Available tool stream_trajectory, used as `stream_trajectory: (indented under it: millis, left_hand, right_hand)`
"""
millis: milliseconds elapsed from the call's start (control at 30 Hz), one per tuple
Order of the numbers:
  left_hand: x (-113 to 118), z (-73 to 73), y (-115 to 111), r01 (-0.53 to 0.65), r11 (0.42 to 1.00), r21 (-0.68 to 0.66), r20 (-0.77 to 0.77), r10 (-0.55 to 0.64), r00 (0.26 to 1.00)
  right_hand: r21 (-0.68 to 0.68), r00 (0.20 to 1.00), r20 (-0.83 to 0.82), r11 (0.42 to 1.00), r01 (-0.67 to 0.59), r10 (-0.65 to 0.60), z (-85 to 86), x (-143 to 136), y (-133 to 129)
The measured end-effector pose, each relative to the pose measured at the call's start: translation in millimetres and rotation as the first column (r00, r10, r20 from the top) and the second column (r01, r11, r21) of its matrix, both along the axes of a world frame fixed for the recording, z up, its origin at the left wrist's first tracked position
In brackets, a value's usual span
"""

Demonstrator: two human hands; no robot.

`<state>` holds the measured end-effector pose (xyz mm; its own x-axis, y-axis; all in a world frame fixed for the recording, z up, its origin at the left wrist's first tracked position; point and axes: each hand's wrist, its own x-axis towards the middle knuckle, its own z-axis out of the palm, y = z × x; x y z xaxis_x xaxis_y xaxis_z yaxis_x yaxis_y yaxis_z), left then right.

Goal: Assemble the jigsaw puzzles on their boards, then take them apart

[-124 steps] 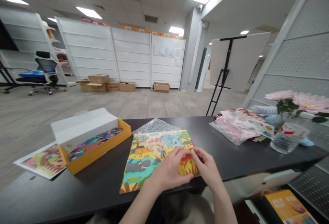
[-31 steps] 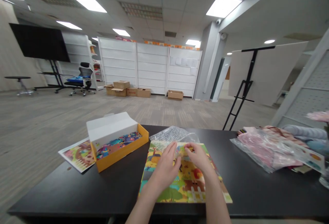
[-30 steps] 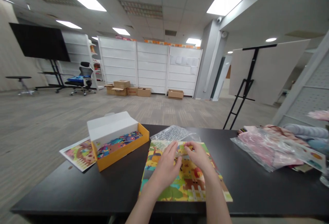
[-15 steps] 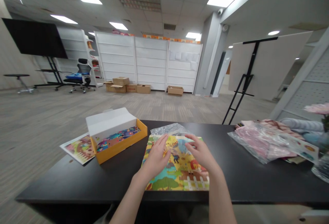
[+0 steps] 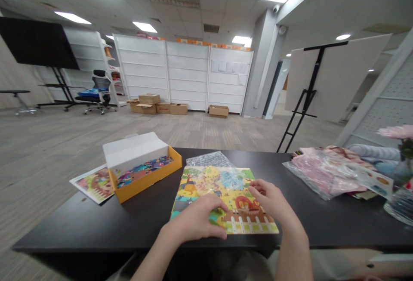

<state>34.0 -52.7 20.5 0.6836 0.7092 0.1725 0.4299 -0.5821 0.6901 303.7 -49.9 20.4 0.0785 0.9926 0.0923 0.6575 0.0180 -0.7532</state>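
A flat jigsaw puzzle (image 5: 240,205) with cartoon animals, trees and a white fence lies on the dark table in front of me. My left hand (image 5: 201,216) rests over its front left part, palm down, with thumb and forefinger apart around a green patch of the picture; its other fingers are hidden. At the puzzle's right side, my right hand (image 5: 271,199) has its fingers loosely curved and partly spread, near or touching the surface. Nothing shows inside that hand. Beyond the puzzle's far edge lies a clear plastic bag (image 5: 211,159), partly under or against it.
To the left an open yellow box (image 5: 150,184) holds colourful pieces, beside a printed picture sheet (image 5: 93,184). Plastic-wrapped pink cloth (image 5: 318,175) is piled at the right, near a flower vase (image 5: 400,205). The black table (image 5: 145,225) ends close to me.
My left hand has come back toward the front edge, and my right hand has moved to the puzzle's right side. The puzzle's front right corner sits further right. The view has shifted slightly.
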Motion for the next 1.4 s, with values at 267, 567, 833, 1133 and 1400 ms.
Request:
stream_trajectory:
  millis: [267, 567, 833, 1133, 1400]
  left_hand:
    - [-7.4, -10.0, -9.4, -0.073, 0.995, 0.071, -0.108, 0.080, 0.991]
    - [-8.2, -8.1, -18.9, -0.152, 0.988, 0.038, -0.007, 0.152, 0.988]
    - [-9.0, -4.2, -17.3, -0.162, 0.987, -0.002, 0.039, 0.162, 0.986]
    - [-11.9, -11.4, -17.7, -0.144, 0.987, -0.074, 0.019, 0.145, 0.989]
    - [-41.2, 0.6, -17.0, -0.158, 0.987, -0.037, -0.126, 0.152, 0.980]
  right_hand:
    - [0.019, 0.895, -0.247, 0.926, -0.378, 0.371, -2.3, -44.5, 8.0]
    - [-0.266, 0.906, -0.287, 0.883, -0.388, 0.312, -7.9, -56.0, 5.9]
    - [-0.311, 0.850, -0.352, 0.808, -0.501, 0.393, -8.1, -63.4, 3.5]
    - [-0.292, 0.791, -0.438, 0.764, -0.575, 0.428, -2.6, -65.9, 2.8]
    - [-0.259, 0.830, -0.399, 0.820, -0.510, 0.391, 0.3, -47.7, -1.1]
